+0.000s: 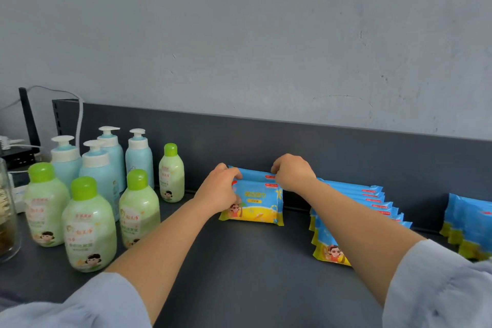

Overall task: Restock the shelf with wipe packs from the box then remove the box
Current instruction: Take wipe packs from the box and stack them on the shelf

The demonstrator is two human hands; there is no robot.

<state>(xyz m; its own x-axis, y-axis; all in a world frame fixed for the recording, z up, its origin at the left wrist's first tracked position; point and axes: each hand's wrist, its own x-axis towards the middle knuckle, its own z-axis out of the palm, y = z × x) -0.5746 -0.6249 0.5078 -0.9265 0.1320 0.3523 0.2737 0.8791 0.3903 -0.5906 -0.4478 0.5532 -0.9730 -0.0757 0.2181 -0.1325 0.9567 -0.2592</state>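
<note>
Two or three blue-and-yellow wipe packs (257,201) stand upright against the dark back panel of the shelf (239,261). My left hand (219,189) grips their left top corner and side. My right hand (291,172) pinches their right top edge. To the right, a row of several identical wipe packs (354,210) leans in a line, partly hidden by my right forearm. A further group of wipe packs (468,224) sits at the right edge. The box is not in view.
Green-capped lotion bottles (89,224) and pale blue pump bottles (102,165) crowd the left of the shelf. A glass jar (6,210) stands at the far left edge. White cables and a dark device (20,154) sit behind the bottles. A grey wall rises behind.
</note>
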